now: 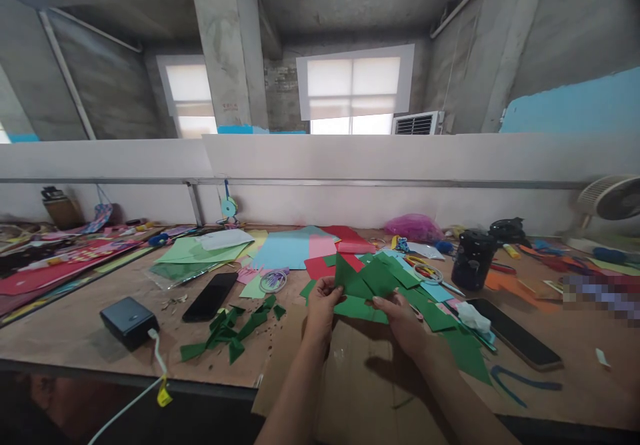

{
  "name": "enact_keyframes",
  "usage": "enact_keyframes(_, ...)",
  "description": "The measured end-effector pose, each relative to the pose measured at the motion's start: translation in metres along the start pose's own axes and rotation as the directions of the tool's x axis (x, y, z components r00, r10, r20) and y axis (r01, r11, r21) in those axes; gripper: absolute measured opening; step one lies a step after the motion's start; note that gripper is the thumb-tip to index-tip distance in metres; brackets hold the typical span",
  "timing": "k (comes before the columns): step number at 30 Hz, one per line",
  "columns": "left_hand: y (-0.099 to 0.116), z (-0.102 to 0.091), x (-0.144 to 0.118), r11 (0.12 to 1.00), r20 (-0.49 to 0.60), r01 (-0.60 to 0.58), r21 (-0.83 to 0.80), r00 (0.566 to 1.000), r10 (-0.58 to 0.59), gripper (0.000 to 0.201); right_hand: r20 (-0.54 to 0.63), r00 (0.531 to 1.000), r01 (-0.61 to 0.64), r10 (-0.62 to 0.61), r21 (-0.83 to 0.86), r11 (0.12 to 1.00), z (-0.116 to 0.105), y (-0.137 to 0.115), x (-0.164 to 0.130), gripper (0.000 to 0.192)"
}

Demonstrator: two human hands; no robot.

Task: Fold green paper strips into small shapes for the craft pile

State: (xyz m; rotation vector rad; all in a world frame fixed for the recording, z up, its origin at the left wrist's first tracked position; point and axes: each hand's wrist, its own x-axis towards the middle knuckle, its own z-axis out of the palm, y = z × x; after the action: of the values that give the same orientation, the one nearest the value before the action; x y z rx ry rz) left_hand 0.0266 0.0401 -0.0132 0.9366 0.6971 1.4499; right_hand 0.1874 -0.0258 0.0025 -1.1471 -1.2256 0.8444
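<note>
Green paper sheet [361, 292] clamped by both grips, left hand [323, 302] and right hand [400, 318], near a black jar [473, 258].

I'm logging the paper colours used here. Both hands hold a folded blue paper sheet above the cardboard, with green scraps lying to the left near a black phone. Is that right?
Not quite: the head view shows the folded paper sheet in the left hand and right hand is green, not blue. The rest stands: it is above the cardboard, with green scraps to the left near the black phone.
</note>
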Motion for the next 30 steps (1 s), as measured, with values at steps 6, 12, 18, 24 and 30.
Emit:
enact_keyframes(6, 0.007, 0.004, -0.006, 0.995, 0.105, 0.036, 0.090, 0.993, -0.046, 0.039, -0.099, 0.989, -0.113, 0.113, 0.004, 0.994, 0.002, -0.001, 0.003, 0.032)
enact_keyframes(12, 0.013, 0.006, -0.010, 0.970, 0.226, 0.093, 0.226, 0.963, -0.145, 0.042, -0.084, 0.994, -0.069, 0.075, 0.062, 0.996, 0.002, 0.002, 0.003, 0.035)
enact_keyframes(18, 0.011, 0.008, -0.010, 0.980, 0.169, 0.075, 0.182, 0.980, -0.106, 0.041, -0.135, 0.989, -0.052, 0.064, 0.095, 0.994, -0.010, 0.013, 0.017, 0.038)
enact_keyframes(24, 0.003, 0.007, -0.005, 0.977, 0.094, 0.108, 0.184, 0.988, -0.126, 0.044, -0.165, 0.985, -0.118, 0.041, -0.490, 0.864, -0.080, 0.030, 0.041, 0.023)
enact_keyframes(30, -0.001, 0.006, -0.005, 0.971, 0.117, 0.093, 0.219, 0.986, -0.121, 0.043, 0.077, 0.995, 0.053, 0.066, -0.948, 0.315, -0.089, 0.030, 0.035, 0.023)
